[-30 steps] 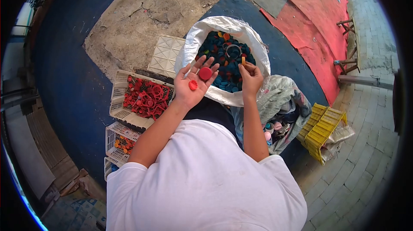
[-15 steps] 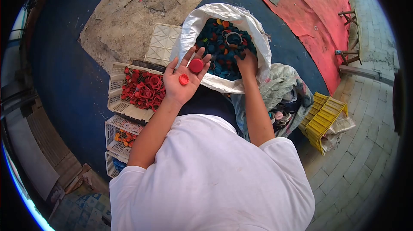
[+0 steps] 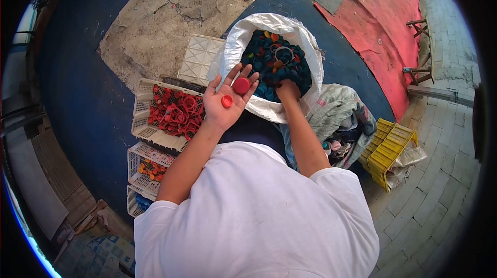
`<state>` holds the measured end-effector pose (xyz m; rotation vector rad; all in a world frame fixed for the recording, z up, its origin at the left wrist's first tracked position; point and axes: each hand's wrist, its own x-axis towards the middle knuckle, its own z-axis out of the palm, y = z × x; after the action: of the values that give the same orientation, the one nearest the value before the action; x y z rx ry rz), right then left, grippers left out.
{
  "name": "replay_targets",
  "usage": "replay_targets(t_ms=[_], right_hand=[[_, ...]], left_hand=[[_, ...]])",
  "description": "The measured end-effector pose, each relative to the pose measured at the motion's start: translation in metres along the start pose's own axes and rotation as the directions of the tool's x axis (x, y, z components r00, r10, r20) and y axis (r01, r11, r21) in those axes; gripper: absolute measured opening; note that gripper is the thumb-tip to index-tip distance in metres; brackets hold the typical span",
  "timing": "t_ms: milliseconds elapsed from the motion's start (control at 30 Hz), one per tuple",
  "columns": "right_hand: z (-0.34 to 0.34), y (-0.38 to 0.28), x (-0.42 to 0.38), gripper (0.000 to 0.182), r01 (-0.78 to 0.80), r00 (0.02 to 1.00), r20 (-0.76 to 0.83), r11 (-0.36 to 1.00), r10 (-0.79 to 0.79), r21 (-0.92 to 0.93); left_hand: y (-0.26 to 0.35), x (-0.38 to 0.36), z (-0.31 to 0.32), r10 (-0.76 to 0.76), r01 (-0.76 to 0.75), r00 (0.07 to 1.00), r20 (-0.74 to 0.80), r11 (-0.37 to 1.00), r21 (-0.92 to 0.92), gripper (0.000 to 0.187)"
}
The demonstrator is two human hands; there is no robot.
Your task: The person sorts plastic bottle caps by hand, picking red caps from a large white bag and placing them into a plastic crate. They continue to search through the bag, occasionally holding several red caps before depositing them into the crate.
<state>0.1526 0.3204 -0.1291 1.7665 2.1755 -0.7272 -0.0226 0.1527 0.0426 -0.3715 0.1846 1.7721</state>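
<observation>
My left hand (image 3: 223, 109) is palm up beside the sack, fingers spread. It holds a larger red plastic cap (image 3: 241, 86) against its fingers and a smaller orange-red cap (image 3: 227, 101) on the palm. My right hand (image 3: 288, 91) reaches into the white woven sack (image 3: 239, 33), its fingers hidden among the caps. Mostly dark blue-green plastic caps (image 3: 266, 70) fill the sack, with some red, orange and yellow ones mixed in. A pale ring (image 3: 284, 54) lies on top of them.
Left of me, a white crate (image 3: 139, 122) holds red caps and rings. Nearer, another crate (image 3: 135, 166) holds orange pieces and a third (image 3: 132, 200) blue ones. On the right are a grey sack of mixed items (image 3: 331, 104) and a yellow crate (image 3: 385, 146).
My right hand has sunk deeper into the caps and shifted slightly left, and its fingers are now hidden. My left hand still carries the same two caps. The view has shifted slightly.
</observation>
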Motion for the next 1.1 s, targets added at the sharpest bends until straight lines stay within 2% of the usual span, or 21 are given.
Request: replay_targets(t_ms=[167, 267, 300, 367, 433, 567, 800, 1100], right_hand=[[0.002, 0.000, 0.010, 0.032, 0.033, 0.999, 0.006, 0.995, -0.033, -0.095], [0.006, 0.007, 0.007, 0.032, 0.108, 0.992, -0.054, 0.989, -0.114, -0.105], [0.008, 0.012, 0.004, 0.033, 0.184, 0.973, -0.128, 0.980, -0.193, -0.078], [0.014, 0.018, 0.005, 0.039, 0.240, 0.950, -0.197, 0.970, -0.243, -0.038], [-0.001, 0.009, -0.003, 0.030, 0.142, 0.988, -0.046, 0.984, -0.147, -0.112], [-0.010, 0.001, -0.007, 0.027, 0.130, 0.991, 0.002, 0.970, -0.132, -0.205], [-0.011, 0.012, 0.011, 0.029, 0.320, 0.947, 0.053, 0.906, -0.318, -0.277], [-0.013, 0.014, 0.015, 0.033, 0.316, 0.946, 0.163, 0.907, -0.279, -0.280]], left_hand=[[-0.003, 0.000, -0.004, 0.012, -0.012, 1.000, 0.026, 1.000, 0.027, 0.056], [-0.004, -0.002, -0.001, 0.030, -0.031, 0.999, 0.032, 0.999, 0.040, 0.056], [-0.005, -0.003, -0.001, 0.034, -0.036, 0.999, 0.035, 0.999, 0.041, 0.056], [-0.007, -0.004, -0.002, 0.035, -0.037, 0.997, 0.061, 0.999, 0.028, 0.056], [-0.011, -0.003, -0.001, 0.035, -0.036, 0.998, 0.056, 0.999, 0.013, 0.055], [-0.024, -0.005, 0.005, 0.041, -0.041, 0.999, 0.027, 0.999, 0.013, 0.054], [-0.041, -0.015, -0.001, 0.078, -0.078, 0.997, 0.019, 0.997, 0.007, 0.049], [-0.059, -0.033, -0.006, 0.152, -0.152, 0.988, -0.010, 0.988, -0.013, 0.048]])
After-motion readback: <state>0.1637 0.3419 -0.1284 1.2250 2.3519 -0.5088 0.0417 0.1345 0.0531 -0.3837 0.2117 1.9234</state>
